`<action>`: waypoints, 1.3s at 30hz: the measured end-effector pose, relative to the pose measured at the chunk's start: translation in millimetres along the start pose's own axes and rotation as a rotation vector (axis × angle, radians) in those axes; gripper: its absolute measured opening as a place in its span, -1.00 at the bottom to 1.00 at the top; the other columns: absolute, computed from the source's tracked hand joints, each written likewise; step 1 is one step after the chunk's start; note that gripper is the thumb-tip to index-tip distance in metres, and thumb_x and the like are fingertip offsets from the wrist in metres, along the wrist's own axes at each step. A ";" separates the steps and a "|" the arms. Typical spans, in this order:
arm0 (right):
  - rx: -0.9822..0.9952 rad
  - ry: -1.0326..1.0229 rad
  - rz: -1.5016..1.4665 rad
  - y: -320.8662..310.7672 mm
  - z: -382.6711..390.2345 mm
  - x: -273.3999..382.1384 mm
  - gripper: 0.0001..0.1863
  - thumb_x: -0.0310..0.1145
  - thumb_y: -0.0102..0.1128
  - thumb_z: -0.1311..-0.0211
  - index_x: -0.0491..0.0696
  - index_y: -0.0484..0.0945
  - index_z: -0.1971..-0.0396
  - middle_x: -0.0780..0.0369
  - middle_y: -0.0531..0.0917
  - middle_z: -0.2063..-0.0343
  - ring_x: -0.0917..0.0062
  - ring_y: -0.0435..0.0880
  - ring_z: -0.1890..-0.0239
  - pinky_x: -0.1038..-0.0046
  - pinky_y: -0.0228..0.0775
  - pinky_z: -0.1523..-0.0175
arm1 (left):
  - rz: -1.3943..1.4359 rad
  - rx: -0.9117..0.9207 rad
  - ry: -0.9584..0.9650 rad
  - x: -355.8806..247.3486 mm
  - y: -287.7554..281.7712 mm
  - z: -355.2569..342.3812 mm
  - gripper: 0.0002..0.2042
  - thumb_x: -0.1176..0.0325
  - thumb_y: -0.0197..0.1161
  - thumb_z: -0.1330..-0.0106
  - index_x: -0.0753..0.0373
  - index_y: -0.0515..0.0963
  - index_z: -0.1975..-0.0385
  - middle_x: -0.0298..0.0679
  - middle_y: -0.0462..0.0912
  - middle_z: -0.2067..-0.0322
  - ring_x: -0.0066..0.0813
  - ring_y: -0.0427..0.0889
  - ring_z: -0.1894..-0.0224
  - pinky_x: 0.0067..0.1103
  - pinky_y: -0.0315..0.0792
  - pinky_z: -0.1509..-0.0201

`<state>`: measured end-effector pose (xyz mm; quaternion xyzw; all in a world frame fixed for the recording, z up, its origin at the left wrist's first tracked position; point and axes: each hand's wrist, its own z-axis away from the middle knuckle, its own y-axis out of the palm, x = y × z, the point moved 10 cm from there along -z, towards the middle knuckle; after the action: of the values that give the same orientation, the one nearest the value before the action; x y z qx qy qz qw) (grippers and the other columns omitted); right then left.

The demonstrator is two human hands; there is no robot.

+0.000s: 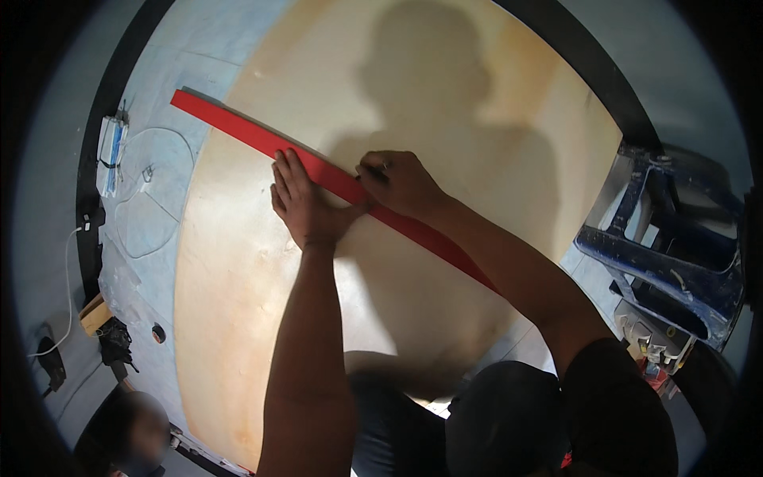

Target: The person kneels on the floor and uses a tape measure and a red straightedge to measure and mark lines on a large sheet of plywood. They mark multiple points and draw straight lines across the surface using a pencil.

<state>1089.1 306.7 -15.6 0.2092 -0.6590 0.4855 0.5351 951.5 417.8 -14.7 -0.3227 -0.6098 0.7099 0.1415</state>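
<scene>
A long red straight bar point(238, 127) lies slantwise across a large pale wooden sheet point(230, 318), its far left end reaching past the sheet's edge. My left hand point(306, 203) is open and flat, with its fingertips on the bar and its thumb stretched out along the bar's near edge. My right hand point(401, 184) is closed in a pinch at the bar's far edge, just right of my left hand. Something small and dark shows at its fingertips, too shadowed to name. My right forearm covers part of the bar towards its near end.
A stained dark blue plastic stool point(660, 270) lies on its side at the right. On the tiled floor at the left are a white cable point(171, 131), a clear plastic bag point(119, 274) and a black bag point(118, 342). Another person point(131, 433) is at the lower left.
</scene>
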 end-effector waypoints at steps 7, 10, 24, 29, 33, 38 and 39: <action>0.006 0.141 -0.019 -68.4 157.8 -38.5 -0.86 -0.39 0.32 -0.48 -0.16 0.71 0.19 0.00 0.73 0.30 0.06 0.74 0.25 0.15 0.61 0.08 | -0.038 -0.050 -0.002 10.2 8.0 5.6 0.59 -0.25 0.80 0.33 0.19 -0.10 -0.74 0.00 -0.02 -0.73 0.00 -0.03 -0.75 -0.02 -0.11 -0.77; -0.011 0.157 -0.019 -99.5 214.4 -51.3 -0.90 -0.44 0.35 -0.47 -0.15 0.74 0.16 0.07 0.73 0.32 0.18 0.73 0.28 0.23 0.61 0.12 | -0.025 -0.083 0.055 3.1 14.8 6.0 0.56 -0.31 0.77 0.28 0.20 -0.09 -0.74 0.03 -0.01 -0.72 0.01 -0.04 -0.75 -0.03 -0.14 -0.78; -0.061 -0.035 0.062 -136.0 288.6 -62.9 -0.92 -0.44 0.38 -0.46 -0.13 0.74 0.19 0.20 0.67 0.37 0.30 0.70 0.29 0.27 0.61 0.15 | -0.087 -0.185 0.232 25.4 33.2 -2.8 0.47 -0.63 0.47 0.06 0.24 -0.04 -0.73 0.13 -0.02 -0.71 0.14 0.04 -0.73 -0.01 0.03 -0.73; -0.048 -0.020 0.079 -152.4 323.7 -72.2 -0.89 -0.47 0.41 -0.42 -0.14 0.76 0.13 0.18 0.71 0.32 0.28 0.72 0.28 0.26 0.61 0.14 | -0.086 -0.190 0.284 25.0 37.2 -2.9 0.42 -0.61 0.43 -0.03 0.29 -0.04 -0.72 0.20 -0.02 -0.70 0.18 0.05 -0.72 -0.03 0.05 -0.72; -0.002 0.070 0.097 -166.8 355.8 -83.4 -0.87 -0.36 0.37 -0.46 -0.10 0.75 0.16 0.17 0.73 0.27 0.23 0.76 0.16 0.21 0.66 0.01 | -0.110 -0.208 0.312 27.6 34.9 -5.4 0.39 -0.60 0.41 -0.09 0.36 -0.02 -0.70 0.27 0.01 -0.68 0.21 0.08 -0.71 -0.03 0.10 -0.71; 0.056 0.127 0.118 -184.4 389.0 -90.1 -0.89 -0.38 0.39 -0.44 -0.08 0.74 0.17 0.17 0.72 0.28 0.24 0.75 0.18 0.20 0.66 0.05 | -0.110 -0.206 0.306 30.6 38.6 -8.5 0.37 -0.56 0.43 -0.10 0.36 0.01 -0.70 0.26 0.01 -0.68 0.24 0.11 -0.69 -0.02 0.12 -0.70; 0.071 0.129 0.123 -186.4 393.0 -91.3 -0.89 -0.38 0.39 -0.43 -0.08 0.74 0.17 0.17 0.71 0.29 0.23 0.75 0.19 0.20 0.66 0.06 | -0.111 -0.207 0.302 31.9 38.3 -9.6 0.36 -0.56 0.43 -0.11 0.36 0.01 -0.70 0.26 0.00 -0.68 0.24 0.12 -0.69 -0.02 0.12 -0.70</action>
<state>1071.1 -137.2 -3.8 0.1555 -0.6171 0.5530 0.5378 941.0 435.9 -60.9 -0.4043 -0.6682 0.5781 0.2366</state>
